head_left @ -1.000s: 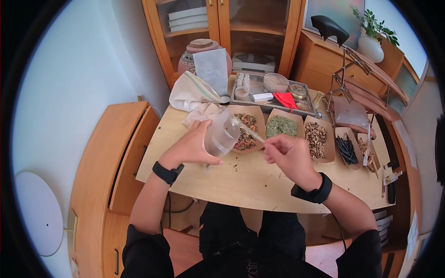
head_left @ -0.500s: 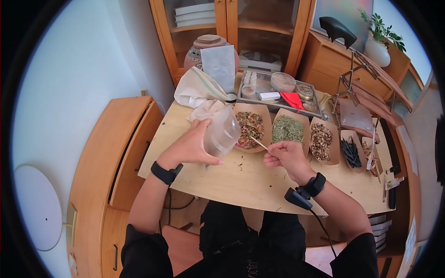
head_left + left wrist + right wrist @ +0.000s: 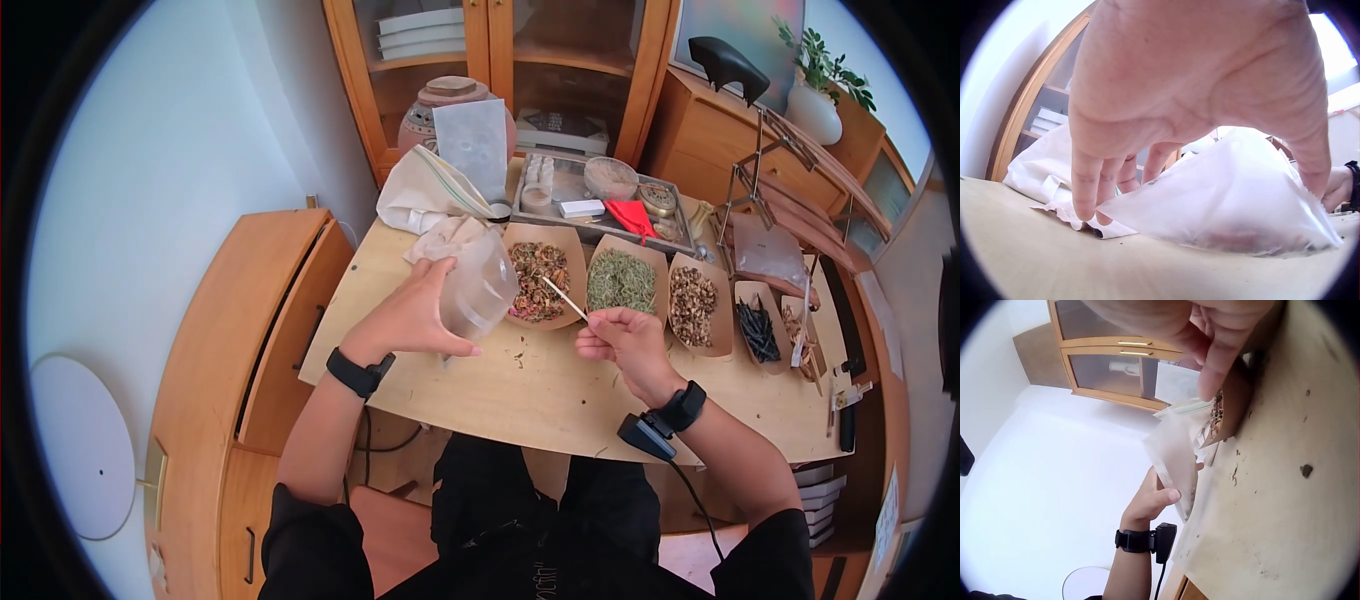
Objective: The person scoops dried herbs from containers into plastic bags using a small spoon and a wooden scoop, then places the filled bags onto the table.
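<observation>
My left hand point(image 3: 408, 308) holds a translucent bag point(image 3: 482, 292) between its thumb and spread, bent fingers, low over the table. Dark and reddish bits show through the bag's bottom point(image 3: 1241, 240) in the left wrist view. My right hand point(image 3: 632, 345) pinches the near end of a slim pale stick-like tool point(image 3: 563, 298). The tool's far end reaches over the dried petal mix point(image 3: 537, 285) in a brown paper tray point(image 3: 572, 252); its tip blends into the petals. Right of that tray, close beyond my right hand, is a tray of dried green herb point(image 3: 622, 280).
Further right stand paper trays of brown chopped pieces point(image 3: 692, 305), black sticks point(image 3: 757, 330) and pale shavings. Behind them lies a grey tray point(image 3: 520, 212) with a red cloth and small jars. A cloth pouch point(image 3: 425, 190) sits back left. Crumbs point(image 3: 519, 355) dot the tabletop.
My right hand has drawn back from the bag's mouth, bringing the tool's far end over the petal mix, then shifted slightly right. The left hand keeps its hold on the bag.
</observation>
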`<state>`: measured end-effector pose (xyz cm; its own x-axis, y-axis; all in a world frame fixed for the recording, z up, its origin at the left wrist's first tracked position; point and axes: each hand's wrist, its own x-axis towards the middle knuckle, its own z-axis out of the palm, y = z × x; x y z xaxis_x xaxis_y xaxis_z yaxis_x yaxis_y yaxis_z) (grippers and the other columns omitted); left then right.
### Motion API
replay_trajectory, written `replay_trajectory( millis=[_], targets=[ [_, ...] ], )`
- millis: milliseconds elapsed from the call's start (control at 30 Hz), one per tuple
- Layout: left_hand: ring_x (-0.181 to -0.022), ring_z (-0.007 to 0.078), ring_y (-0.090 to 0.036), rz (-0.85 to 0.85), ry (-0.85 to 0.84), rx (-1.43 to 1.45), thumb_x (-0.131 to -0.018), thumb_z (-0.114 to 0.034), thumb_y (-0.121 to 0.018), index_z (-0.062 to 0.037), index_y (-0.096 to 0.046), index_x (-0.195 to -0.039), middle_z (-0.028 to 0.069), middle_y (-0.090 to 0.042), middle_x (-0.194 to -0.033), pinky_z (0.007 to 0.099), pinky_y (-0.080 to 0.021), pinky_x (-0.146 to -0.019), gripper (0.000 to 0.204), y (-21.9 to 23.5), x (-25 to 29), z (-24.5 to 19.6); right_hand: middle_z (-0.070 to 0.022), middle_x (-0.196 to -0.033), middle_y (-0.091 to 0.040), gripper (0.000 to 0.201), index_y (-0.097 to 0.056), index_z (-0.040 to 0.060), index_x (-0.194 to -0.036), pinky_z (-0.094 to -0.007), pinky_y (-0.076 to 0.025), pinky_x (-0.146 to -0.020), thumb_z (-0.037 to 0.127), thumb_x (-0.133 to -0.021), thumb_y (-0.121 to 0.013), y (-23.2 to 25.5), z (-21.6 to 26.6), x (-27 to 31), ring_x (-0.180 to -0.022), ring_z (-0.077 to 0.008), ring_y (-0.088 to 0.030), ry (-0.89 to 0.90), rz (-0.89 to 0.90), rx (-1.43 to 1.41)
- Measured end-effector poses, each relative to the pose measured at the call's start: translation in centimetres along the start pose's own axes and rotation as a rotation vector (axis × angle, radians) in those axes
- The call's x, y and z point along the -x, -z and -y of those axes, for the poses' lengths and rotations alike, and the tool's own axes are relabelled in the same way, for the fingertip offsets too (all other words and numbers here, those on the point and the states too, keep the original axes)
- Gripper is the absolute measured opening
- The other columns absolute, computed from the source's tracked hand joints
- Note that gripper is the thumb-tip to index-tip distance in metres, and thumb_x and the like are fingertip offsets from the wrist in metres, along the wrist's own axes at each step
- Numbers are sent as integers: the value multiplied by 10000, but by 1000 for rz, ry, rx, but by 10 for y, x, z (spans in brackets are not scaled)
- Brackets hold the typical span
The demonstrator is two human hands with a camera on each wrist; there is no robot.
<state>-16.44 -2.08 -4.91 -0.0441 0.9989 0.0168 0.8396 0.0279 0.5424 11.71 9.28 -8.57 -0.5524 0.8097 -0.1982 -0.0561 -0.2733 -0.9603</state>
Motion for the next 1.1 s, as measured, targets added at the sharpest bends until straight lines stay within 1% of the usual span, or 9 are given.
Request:
replay_trajectory(
  millis=[133, 233, 333, 400, 533, 600, 800, 1000, 1100],
  targets=[
    [-1290, 387, -385, -1, 5, 3, -552, -423, -849, 86, -277, -1388, 284, -345, -1372, 395, -332, -1078, 1134, -2, -2, 1, -130, -855, -670, 151, -602, -42, -1003, -289, -589, -694, 93, -937, -586, -2, 18, 10, -745, -187, -680, 44, 21, 25],
    [-1240, 405, -433, -33, -30, -14, -518, -463, -847, 113, -284, -1377, 300, -381, -1311, 383, -379, -1032, 1178, -5, -4, 4, -122, -849, -668, 147, -605, -42, -1008, -287, -589, -684, 84, -934, -589, -10, 33, 20, -738, -176, -677, 95, 23, 67],
    [-1237, 402, -437, -25, -29, -5, -518, -462, -848, 112, -285, -1376, 293, -389, -1306, 381, -379, -1032, 1176, -5, -6, -1, -124, -840, -670, 116, -611, -62, -984, -282, -591, -656, 30, -920, -580, -17, 38, 25, -722, -165, -677, 184, 105, 155],
    [-1235, 399, -439, -30, -40, 4, -519, -463, -850, 112, -287, -1374, 287, -391, -1306, 379, -378, -1034, 1175, -5, -6, -4, -119, -823, -671, 100, -619, -62, -961, -267, -584, -638, 13, -911, -576, -22, 39, 27, -713, -154, -674, 287, 172, 341],
    [-1241, 396, -434, -45, -49, 2, -526, -463, -852, 111, -283, -1376, 287, -386, -1312, 381, -376, -1037, 1174, -6, -3, 0, -130, -774, -668, 105, -620, -84, -918, -258, -576, -582, 9, -890, -582, -26, 55, 34, -660, -161, -676, 358, 21, 354],
    [-1253, 394, -423, -51, -44, 33, -533, -465, -853, 113, -275, -1379, 289, -376, -1325, 385, -369, -1045, 1177, -3, 0, 4, -145, -742, -659, 115, -606, -99, -914, -281, -586, -552, 6, -874, -582, -16, 63, 30, -602, -183, -670, 148, -44, 389],
    [-1276, 397, -399, -36, -26, 28, -536, -468, -854, 114, -269, -1382, 291, -357, -1347, 388, -354, -1060, 1181, 1, 4, 4, -157, -740, -658, 111, -615, -92, -883, -298, -587, -541, 13, -861, -587, -9, 45, 14, -594, -206, -673, -81, 14, 381],
    [-1280, 401, -393, -32, -34, 23, -541, -471, -851, 114, -269, -1381, 290, -349, -1356, 387, -351, -1063, 1177, 0, 5, 7, -146, -815, -663, 127, -619, -63, -919, -292, -591, -641, 61, -916, -592, -12, 8, -4, -688, -197, -676, -76, 24, 111],
    [-1277, 400, -395, -32, -34, 13, -542, -473, -850, 114, -271, -1380, 292, -348, -1355, 386, -353, -1061, 1176, 1, 6, 6, -153, -853, -655, 125, -595, -85, -959, -306, -600, -672, 32, -927, -564, -14, 4, -2, -735, -214, -679, -67, 13, 70]
  ],
)
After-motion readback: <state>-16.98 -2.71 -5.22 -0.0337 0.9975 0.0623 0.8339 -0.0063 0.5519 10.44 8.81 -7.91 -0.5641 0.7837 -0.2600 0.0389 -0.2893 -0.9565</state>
